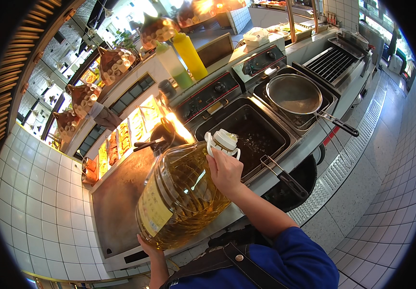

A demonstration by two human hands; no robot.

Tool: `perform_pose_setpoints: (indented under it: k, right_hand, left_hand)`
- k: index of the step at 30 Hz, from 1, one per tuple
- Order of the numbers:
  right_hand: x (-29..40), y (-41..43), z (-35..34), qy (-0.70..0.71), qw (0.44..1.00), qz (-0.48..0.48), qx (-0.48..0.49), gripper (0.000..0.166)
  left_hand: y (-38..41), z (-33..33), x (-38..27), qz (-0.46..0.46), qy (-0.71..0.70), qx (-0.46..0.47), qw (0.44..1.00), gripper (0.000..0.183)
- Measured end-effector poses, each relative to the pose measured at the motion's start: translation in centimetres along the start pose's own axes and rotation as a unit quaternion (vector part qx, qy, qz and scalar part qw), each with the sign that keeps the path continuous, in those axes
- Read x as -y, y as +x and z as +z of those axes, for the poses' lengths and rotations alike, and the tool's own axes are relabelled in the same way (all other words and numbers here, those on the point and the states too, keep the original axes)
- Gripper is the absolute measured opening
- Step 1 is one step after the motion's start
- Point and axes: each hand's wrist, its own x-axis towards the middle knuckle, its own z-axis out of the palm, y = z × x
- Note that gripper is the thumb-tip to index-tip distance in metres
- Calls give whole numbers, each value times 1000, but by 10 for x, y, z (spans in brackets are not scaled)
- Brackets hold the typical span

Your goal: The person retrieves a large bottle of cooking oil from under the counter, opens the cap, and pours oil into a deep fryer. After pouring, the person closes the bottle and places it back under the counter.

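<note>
A large clear plastic jug (190, 188) of golden cooking oil is tilted over the front of the counter, its mouth toward a deep fryer. My right hand (226, 169) grips the jug near its neck, by the white handle ring. My left hand (151, 247) supports the base, with most of its fingers hidden beneath the jug. The uncapped white neck (225, 140) points over the near fryer well (265, 126). Oil shows at the mouth, and the dark liquid in the well has glints or bubbles on its surface.
A mesh strainer (294, 94) rests over the second fryer well. A black-handled basket (291, 184) juts from the fryer's front edge. Left lies a flat griddle (117, 206), with lit food trays (125, 137) behind it. Yellow (190, 54) and green (174, 65) squeeze bottles stand behind the fryer controls.
</note>
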Motion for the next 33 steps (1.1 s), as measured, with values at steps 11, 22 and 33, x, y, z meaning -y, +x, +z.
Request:
perform_pose_setpoints:
  k: [11,22,33]
  right_hand:
    - [-1,0,3,21,999,-8,-27,14]
    - [-2,0,3,24,999,-12,-28,15]
    - [0,0,-1,4,1000,-2,-5,16]
  left_hand:
    - [7,-11,1,0,12,8,1000,50]
    - [12,-20,4,1,14,38,999,51]
    - [2,-4,2,8,13,6,1000,50]
